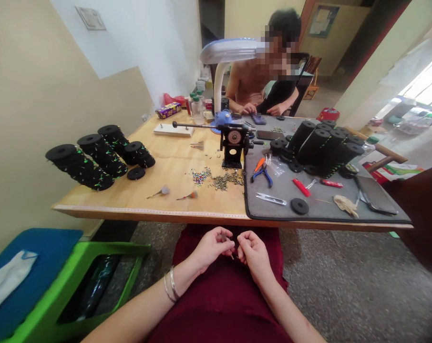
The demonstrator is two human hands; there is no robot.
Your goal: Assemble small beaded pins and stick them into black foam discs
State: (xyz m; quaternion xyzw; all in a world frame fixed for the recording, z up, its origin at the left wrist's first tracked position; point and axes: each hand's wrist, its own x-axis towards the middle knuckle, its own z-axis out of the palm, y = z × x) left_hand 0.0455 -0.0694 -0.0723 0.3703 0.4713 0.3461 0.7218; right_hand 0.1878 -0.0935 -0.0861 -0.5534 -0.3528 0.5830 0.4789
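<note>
Over my lap, just below the table's front edge, my left hand (219,243) and my right hand (252,248) are close together with a narrow gap between them. Each has its thumb and fingertips pinched. A thin, light tip pokes out under the left fingers, but what either hand holds is too small to name. Nearest on the wooden table (112,202) lie two small bundles of fine strands, one pale (163,190) and one with an orange tip (192,195). Beyond them are a pile of small metal parts (225,181) and scattered colourful beads (200,176).
A black winding device (233,145) stands mid-table before a lamp (233,50). Stacked black foam spools (94,164) stand left, more (316,143) right. A grey mat (273,214) bears pliers (262,175), thread snips (271,198) and a foam disc (299,206). Another person (250,85) sits opposite.
</note>
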